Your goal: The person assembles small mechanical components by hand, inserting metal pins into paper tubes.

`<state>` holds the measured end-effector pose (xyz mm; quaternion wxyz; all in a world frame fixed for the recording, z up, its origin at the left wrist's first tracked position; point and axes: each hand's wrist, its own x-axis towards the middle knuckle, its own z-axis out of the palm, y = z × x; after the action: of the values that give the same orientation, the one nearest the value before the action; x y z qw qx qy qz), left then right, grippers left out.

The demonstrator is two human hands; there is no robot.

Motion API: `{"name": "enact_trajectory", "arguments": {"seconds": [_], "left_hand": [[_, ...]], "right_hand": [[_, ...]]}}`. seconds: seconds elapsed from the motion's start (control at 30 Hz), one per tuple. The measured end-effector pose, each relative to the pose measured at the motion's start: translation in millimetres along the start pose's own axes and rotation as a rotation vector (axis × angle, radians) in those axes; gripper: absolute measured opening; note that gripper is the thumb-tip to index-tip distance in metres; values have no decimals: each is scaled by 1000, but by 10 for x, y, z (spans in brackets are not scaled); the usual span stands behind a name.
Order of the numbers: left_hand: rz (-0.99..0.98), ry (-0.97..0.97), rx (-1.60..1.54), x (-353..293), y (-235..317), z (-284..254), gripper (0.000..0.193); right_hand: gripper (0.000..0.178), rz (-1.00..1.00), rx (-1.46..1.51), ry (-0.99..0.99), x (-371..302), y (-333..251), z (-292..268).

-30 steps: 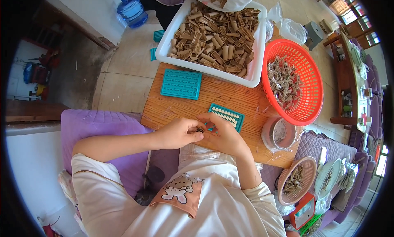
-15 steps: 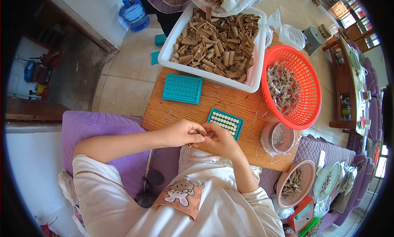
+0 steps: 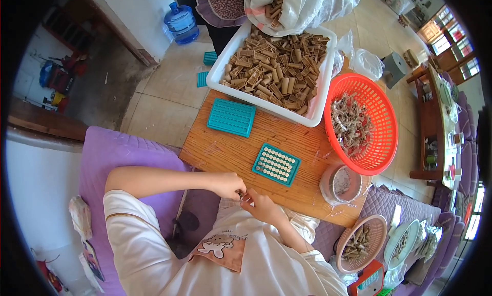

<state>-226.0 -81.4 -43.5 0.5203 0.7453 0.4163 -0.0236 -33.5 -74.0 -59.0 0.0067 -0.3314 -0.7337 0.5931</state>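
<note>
Over my lap, just off the table's front edge, my two hands meet. My left hand is closed, pinching a small brown piece that its fingers largely cover. My right hand has its thumb and fingers pinched together at the same piece. A teal tray with rows of small round cream-white pieces lies on the table beyond my hands. Farther back and to the left is a second teal tray with rows of round hollows. Neither hand touches the trays.
A white tub of brown half-tube pieces stands at the back, a plastic bag over it. To the right are a red basket of wrapped bits, a clear round container and a pink basket.
My hands have drawn down toward my lap and slightly apart, uncovering the whole tray of white pieces. The view has shifted a little.
</note>
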Motion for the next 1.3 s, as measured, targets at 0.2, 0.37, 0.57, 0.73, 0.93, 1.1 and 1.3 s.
{"name": "enact_trajectory", "arguments": {"seconds": [0.2,0.37,0.57,0.73,0.93,1.1,1.3], "left_hand": [[-35,-334,-331,409,-98,723,27],[35,-444,-925,609,-291,1040,33],[352,116,-1634,396,-547,1444,30],[165,-193,-1365,533,-573,1071,32],[94,-444,-1091,597,-582,950,36],[105,-467,-1118,699,-610,952,38],[115,-533,-1156,590,-633,1008,38]], "right_hand": [[25,-53,-280,-203,-332,151,-40],[26,-64,-169,-65,-553,399,-125],[24,-249,-465,-9,-486,91,-302],[17,-514,-532,187,170,-750,-884],[20,-567,-632,324,1484,-1170,-1843],[20,-483,-636,525,2684,-1027,-2133],[27,-417,-1020,702,3141,-1174,-1778]]}}
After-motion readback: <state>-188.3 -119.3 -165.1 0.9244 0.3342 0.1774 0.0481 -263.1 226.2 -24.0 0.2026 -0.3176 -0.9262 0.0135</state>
